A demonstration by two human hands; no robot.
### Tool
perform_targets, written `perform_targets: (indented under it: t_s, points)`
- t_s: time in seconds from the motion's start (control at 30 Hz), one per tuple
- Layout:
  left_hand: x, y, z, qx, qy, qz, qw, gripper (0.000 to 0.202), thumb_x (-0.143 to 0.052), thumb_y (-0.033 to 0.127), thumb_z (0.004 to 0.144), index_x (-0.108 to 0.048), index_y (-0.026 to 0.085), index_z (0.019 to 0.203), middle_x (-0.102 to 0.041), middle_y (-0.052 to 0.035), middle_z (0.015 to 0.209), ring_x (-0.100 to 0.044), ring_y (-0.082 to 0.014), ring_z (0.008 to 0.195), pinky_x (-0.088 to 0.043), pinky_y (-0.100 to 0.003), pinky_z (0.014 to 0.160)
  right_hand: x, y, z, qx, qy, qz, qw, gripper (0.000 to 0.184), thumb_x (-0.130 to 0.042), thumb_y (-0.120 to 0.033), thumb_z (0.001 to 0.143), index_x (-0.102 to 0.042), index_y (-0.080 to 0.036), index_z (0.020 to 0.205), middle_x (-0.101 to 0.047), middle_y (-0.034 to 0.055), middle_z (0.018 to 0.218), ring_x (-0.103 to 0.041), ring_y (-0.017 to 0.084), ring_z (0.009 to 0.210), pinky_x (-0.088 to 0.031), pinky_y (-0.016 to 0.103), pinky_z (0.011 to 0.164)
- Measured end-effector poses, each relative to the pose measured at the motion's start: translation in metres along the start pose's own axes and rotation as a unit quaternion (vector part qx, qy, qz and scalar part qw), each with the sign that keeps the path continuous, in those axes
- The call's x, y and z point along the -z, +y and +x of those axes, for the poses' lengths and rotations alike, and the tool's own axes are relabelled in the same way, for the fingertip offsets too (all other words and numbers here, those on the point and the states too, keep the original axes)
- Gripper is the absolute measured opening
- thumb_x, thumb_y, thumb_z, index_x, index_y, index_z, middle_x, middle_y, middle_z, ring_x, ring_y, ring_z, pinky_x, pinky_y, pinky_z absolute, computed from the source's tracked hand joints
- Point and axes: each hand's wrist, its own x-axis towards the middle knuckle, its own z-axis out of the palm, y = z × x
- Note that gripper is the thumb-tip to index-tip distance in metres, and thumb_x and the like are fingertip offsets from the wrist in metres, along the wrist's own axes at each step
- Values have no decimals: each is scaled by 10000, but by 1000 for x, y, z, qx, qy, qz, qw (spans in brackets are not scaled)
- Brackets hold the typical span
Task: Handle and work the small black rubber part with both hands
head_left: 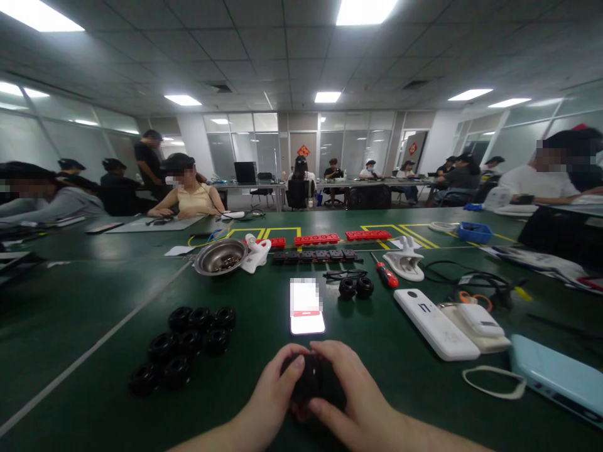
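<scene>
Head view, wheel: small black wheel (311,378) sits low centre, just on the near side of the lit phone (307,306)
Left hand: left hand (272,392) has its fingers wrapped tight on the wheel's left side
Right hand: right hand (349,392) is clamped on the wheel's right side
Spare wheels: wheel pile (183,348) lies left of the phone
Pair: two wheels (356,287) sit just right of the phone
Bowl: metal bowl (221,257) sits beyond the phone, to its left
Table: green table (94,301) is under all of it

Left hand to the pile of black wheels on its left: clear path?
Probably yes, once freed. The left hand is clasped with the right hand around a black wheel. Bare green table lies between it and the pile of wheels; nothing blocks.
</scene>
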Motion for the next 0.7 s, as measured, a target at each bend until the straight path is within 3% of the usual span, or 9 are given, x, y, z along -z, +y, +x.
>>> perform_targets:
  t_s: [0.13, 0.27, 0.37, 0.47, 0.57, 0.7]
  points:
    - [-2, 2, -4, -15, 7, 7, 1000, 403, -551, 470, 683, -432, 175, 931, -566, -4, 714, -545, -85, 465, -399, -163, 368, -4, 8, 0, -77, 20, 26, 996, 418, -546, -356, 731, -459, -177, 1099, -544, 86, 997, -503, 233, 906, -422, 383, 780]
    - [0, 1, -5, -10, -40, 25, 999, 450, -537, 472, 700, -418, 168, 1011, -594, -33, 790, -570, -83, 460, -409, -167, 392, -5, 11, 1, -77, 5, 39, 996, 280, -485, -352, 789, -511, -199, 1023, -566, 57, 921, -510, 207, 842, -414, 356, 742]
    - [2, 0, -3, -1, -58, 21, 998, 496, -503, 533, 694, -443, 144, 996, -609, -39, 734, -582, -100, 429, -413, -172, 376, -3, 8, 3, -18, -7, 24, 1000, 341, -531, -343, 772, -480, -221, 1086, -552, 52, 957, -494, 206, 871, -395, 357, 776]
    - [3, 3, -1, 27, -28, 11, 999, 526, -492, 574, 668, -461, 132, 952, -604, -26, 652, -576, -118, 399, -418, -187, 349, -1, 3, 2, 21, -11, 6, 1000, 412, -553, -263, 761, -417, -244, 1149, -522, 49, 1028, -463, 205, 939, -362, 364, 843]
    - [1, 7, -1, 36, 2, 16, 999, 498, -529, 552, 648, -469, 134, 910, -599, -14, 637, -557, -104, 379, -418, -187, 347, -3, 3, 0, 1, 9, 9, 1000, 468, -571, -224, 730, -381, -227, 1157, -480, 65, 1099, -425, 219, 1009, -334, 375, 887]
    - [-1, 6, -2, 6, -1, 18, 1000, 450, -559, 497, 659, -451, 155, 930, -597, 0, 667, -554, -85, 399, -404, -165, 353, -7, 10, -2, -57, 40, 44, 997, 484, -544, -393, 740, -378, -201, 1151, -489, 82, 1044, -455, 234, 947, -382, 378, 805]
